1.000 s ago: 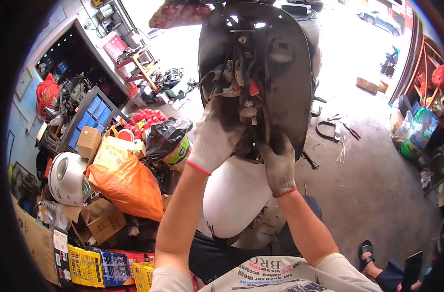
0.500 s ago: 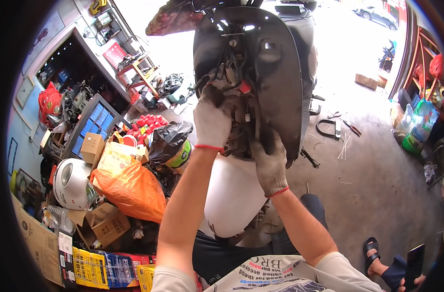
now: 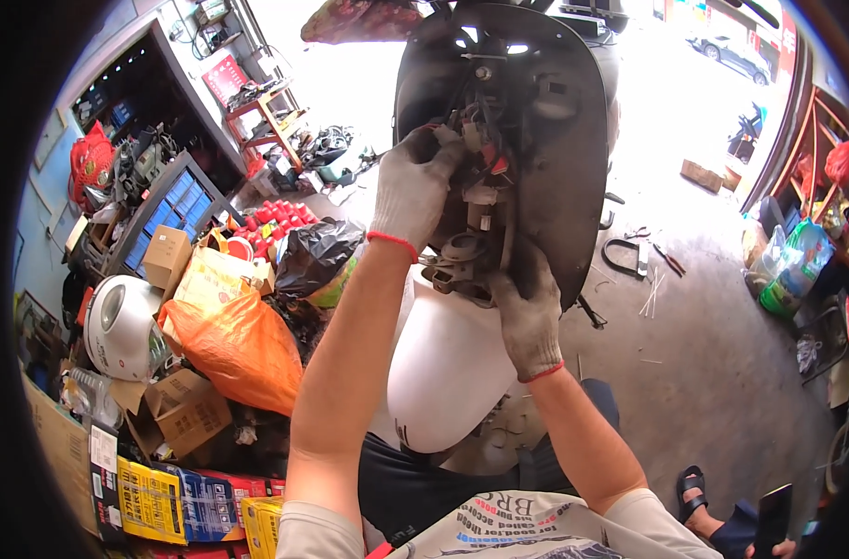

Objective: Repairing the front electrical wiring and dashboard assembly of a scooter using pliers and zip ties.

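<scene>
The dark inner panel (image 3: 559,158) of a scooter stands upright before me, with cables, a red tab (image 3: 499,165) and connectors down its middle. My left hand (image 3: 415,182), in a soiled white glove, has its fingers closed on the wiring at the panel's upper middle left. Lower down on the right, my gloved right hand (image 3: 525,312) has curled fingers at the panel's bottom, beside a hose; what they hold is hidden. Below and between my arms is a white body panel (image 3: 443,363).
Boxes (image 3: 191,415), an orange bag (image 3: 238,354) and a white helmet (image 3: 117,326) crowd the left. Pliers (image 3: 668,261) and a U-shaped lock (image 3: 627,256) lie on the floor to the right, near bags (image 3: 792,270). Another person's sandaled foot (image 3: 690,494) and hand holding a phone (image 3: 772,517) show lower right.
My left hand has moved up along the wiring, uncovering the fittings at the panel's lower middle. My right hand stays near the bottom of the panel.
</scene>
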`<state>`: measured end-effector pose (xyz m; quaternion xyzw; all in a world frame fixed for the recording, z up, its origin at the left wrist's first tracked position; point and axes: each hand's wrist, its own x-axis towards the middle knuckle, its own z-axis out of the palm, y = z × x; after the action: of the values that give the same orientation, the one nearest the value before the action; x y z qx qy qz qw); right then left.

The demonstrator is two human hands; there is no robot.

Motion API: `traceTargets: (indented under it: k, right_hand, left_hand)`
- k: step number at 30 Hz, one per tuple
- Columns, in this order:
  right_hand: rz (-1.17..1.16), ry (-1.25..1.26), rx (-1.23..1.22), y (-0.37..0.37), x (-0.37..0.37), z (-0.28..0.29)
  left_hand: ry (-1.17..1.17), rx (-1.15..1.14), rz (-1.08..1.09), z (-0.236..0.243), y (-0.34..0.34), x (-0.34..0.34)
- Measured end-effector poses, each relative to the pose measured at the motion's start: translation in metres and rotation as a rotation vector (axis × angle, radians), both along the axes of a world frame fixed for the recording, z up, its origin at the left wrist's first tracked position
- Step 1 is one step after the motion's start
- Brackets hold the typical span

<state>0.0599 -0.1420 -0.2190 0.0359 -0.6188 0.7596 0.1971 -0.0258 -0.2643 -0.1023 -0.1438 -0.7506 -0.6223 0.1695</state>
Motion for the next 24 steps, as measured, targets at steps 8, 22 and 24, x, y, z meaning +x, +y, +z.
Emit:
traceTargets:
  k: [8, 22, 24]
  right_hand:
    - [-0.012, -0.003, 0.096, 0.014, -0.004, -0.007]
    - [-0.012, 0.014, 0.22, -0.003, 0.001, 0.002]
    - [-0.015, 0.046, 0.224, -0.005, 0.0, 0.001]
  left_hand:
    - [0.099, -0.301, 0.067, -0.023, -0.026, 0.017]
    - [-0.017, 0.124, 0.159, -0.091, -0.056, 0.04]
    - [0.054, 0.088, 0.209, -0.097, -0.06, 0.039]
